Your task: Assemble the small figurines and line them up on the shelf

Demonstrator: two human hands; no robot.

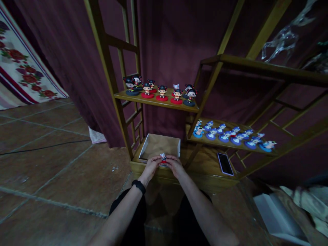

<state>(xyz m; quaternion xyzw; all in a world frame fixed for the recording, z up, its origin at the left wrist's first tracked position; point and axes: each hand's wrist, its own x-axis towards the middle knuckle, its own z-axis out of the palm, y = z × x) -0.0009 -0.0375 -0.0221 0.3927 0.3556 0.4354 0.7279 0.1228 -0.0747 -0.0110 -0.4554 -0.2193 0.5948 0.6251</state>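
My left hand and my right hand meet in front of me, both closed around a small figurine with a red base. They hover at the near edge of an open cardboard box that sits on the bottom board of a wooden shelf unit. A black band is on my left wrist. Several figurines on red and dark bases stand on the middle shelf. Several blue-based figurines lie in rows on the lower right shelf.
A phone lies flat on the bottom board right of the box. Dark red curtain hangs behind the shelves. Tiled floor spreads left, with a cable across it. White boxes and cloth lie at the lower right.
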